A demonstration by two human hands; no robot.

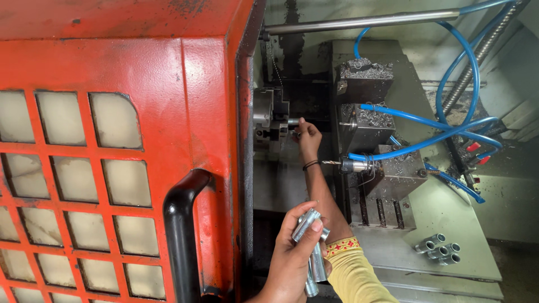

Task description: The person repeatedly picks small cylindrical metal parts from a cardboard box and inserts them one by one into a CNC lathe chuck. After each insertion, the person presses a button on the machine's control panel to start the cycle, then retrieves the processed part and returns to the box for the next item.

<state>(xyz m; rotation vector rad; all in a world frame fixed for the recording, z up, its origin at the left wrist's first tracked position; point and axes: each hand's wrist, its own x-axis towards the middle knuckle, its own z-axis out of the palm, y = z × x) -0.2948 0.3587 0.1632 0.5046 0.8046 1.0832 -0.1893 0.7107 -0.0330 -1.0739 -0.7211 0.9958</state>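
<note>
My right hand reaches deep into a lathe and its fingers grip a short metal piece that sticks out of the chuck. A black band circles that wrist and a yellow sleeve covers the forearm. My left hand is low in the view, near the machine's opening, closed around several silvery threaded metal pipe fittings. One fitting lies across the fingers and others hang down below the palm.
A red sliding door with a black handle and grid window fills the left. Right of the chuck stands a tool block with a drill bit and blue hoses. Several finished fittings lie on the grey machine bed.
</note>
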